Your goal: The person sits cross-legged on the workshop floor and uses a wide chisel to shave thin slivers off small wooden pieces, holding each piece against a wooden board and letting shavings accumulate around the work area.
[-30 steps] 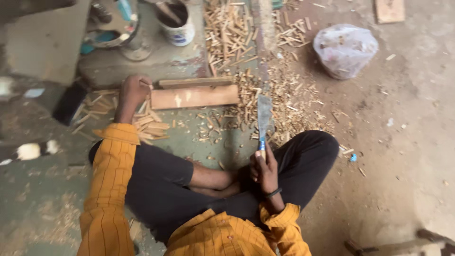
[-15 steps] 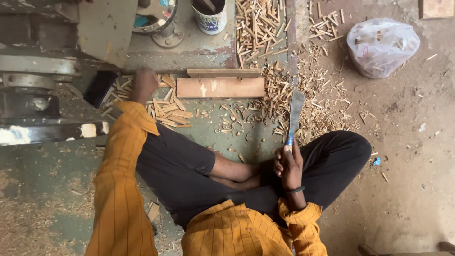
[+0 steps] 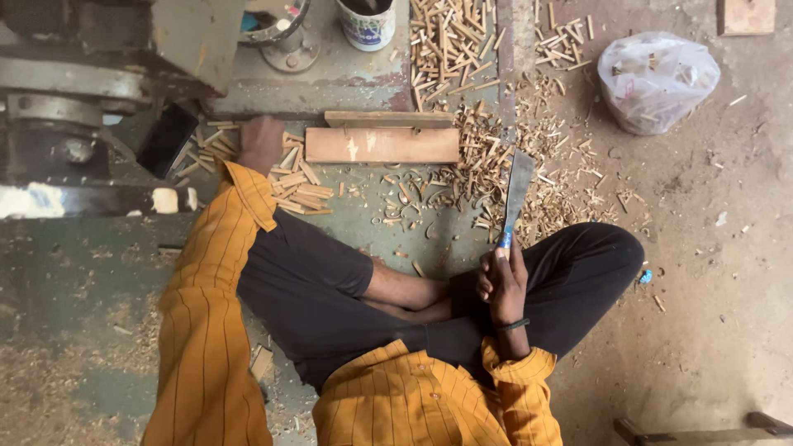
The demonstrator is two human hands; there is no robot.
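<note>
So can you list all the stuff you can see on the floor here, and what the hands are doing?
Wooden block: one, pale brown, flat on the floor ahead of the knees.
Thin plank: one, brown, lying just behind the block.
Cut wood sticks: many, light tan, piled by the left hand.
Wood chips: many, tan, scattered around the block and further up.
Plastic bag: one, whitish, top right on the dirt.
Cup: one, white, top centre.
Machine: one, grey-green metal, top left.
Knife: one, grey blade with blue handle, pointing up.
Left hand: reaching into the sticks.
Right hand: gripping the knife handle above the lap.
</note>
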